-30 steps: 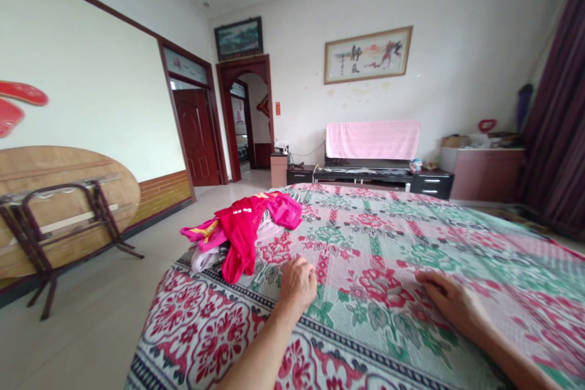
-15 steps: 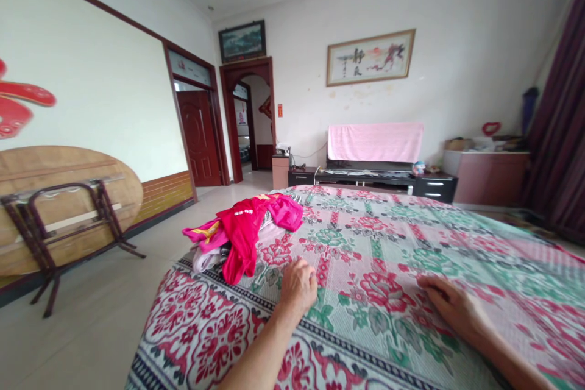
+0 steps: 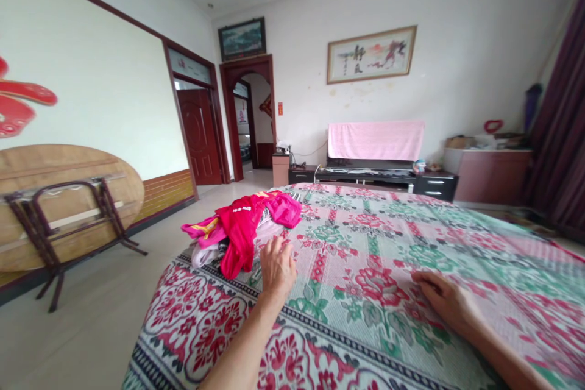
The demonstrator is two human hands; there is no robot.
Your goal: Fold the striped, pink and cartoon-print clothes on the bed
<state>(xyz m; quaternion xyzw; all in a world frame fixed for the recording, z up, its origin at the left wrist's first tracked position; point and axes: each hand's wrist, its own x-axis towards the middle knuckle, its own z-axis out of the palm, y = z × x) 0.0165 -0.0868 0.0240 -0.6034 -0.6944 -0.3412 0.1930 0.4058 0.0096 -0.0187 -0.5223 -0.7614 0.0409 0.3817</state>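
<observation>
My left hand (image 3: pixel 278 265) is just to the right of a heap of clothes, with its fingers apart and nothing in them. On top of the heap lies a bright red and pink garment (image 3: pixel 236 225) with small white lettering; paler and striped cloth shows beneath it. My right hand (image 3: pixel 442 300) is low over the flowered bedspread (image 3: pixel 329 280), loosely bent, its fingers pointing left and holding nothing visible. Some of its fingers are hidden under the hand. Whether either palm touches the bedspread is hard to tell.
At left, a folded round wooden table (image 3: pixel 68 207) leans against the wall. A low black cabinet (image 3: pixel 432 186) stands beyond the bed, near a pink cloth (image 3: pixel 375 140) draped over something wide. Purple curtains (image 3: pixel 560 152) hang at the right, and a red door (image 3: pixel 198 134) is at the back left.
My left hand has moved left and slightly forward toward the clothes, and its fingers have spread from a looser curl. My right hand has shifted only slightly left.
</observation>
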